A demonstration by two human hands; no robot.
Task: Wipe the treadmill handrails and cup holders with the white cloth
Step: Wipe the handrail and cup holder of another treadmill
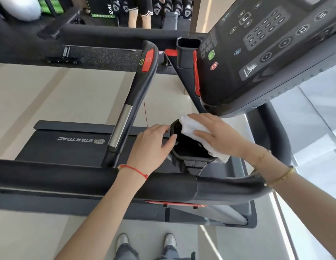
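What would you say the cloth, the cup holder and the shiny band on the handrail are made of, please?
Cloth: soft white fabric, probably terry or microfibre; it folds and looks nubbly.
Cup holder: black moulded plastic, matt, with a rounded rim.
Shiny band: likely polished metal, or chromed plastic; it mirrors light in streaks.

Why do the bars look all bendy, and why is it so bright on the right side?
In the head view, the wide-angle lens curves straight parts like the near handrail towards the edges. Strong light washes out the floor at right. The top left corner is smeared and blurry, while the right hand, white cloth, cup holder and left hand look sharp.
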